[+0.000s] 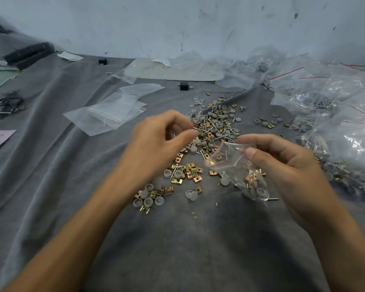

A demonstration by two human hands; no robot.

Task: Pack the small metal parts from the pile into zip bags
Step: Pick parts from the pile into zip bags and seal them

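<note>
A pile of small parts (pixel 214 125) lies on the grey cloth: brass square clips, grey round caps and thin silver screws. My left hand (pixel 158 142) hovers over the pile's near edge, fingers curled, thumb and fingertips pinching what looks like a few thin screws. My right hand (pixel 282 159) grips the mouth of a clear zip bag (pixel 236 169) with a red seal line. The bag hangs open toward the left hand, and several clips and caps sit in its bottom.
Empty zip bags (pixel 112 112) lie flat at the left centre. Filled bags (pixel 335 114) are heaped along the right side. Two small black blocks (pixel 183 86) and a paper sheet (pixel 173 70) sit near the far wall. Black bits (pixel 7 104) lie at far left.
</note>
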